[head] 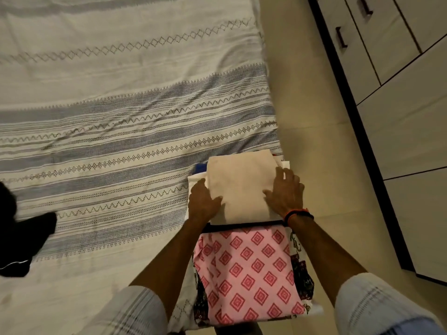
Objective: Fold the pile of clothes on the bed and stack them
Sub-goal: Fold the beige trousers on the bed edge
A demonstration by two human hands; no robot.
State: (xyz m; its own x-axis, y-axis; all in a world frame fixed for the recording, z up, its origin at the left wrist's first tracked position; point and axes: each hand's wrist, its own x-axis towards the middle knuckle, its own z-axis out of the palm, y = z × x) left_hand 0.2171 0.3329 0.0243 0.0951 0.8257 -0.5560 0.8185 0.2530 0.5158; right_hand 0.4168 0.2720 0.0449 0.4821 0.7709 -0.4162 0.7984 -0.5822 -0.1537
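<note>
i see both hands resting flat on a folded cream cloth (239,187) that tops a stack at the right edge of the bed. my left hand (203,201) lies on the cloth's left side, fingers straight and close together, thumb spread toward the middle. my right hand (285,189) lies on its right side, fingers straight and slightly fanned, a red and black band (298,213) round the wrist. neither hand curls round anything. under the cream cloth i can make out a white folded layer (196,178) and a sliver of blue fabric (200,168) poking out at the far left corner. just nearer to me sits a second stack topped by a pink folded garment with red diamond print (246,269). the bed wears a white sheet with grey-blue woven stripes (121,112). a black garment (24,238) lies unfolded well apart at the left edge. grey cupboard doors with dark handles (387,44) stand to the right.
</note>
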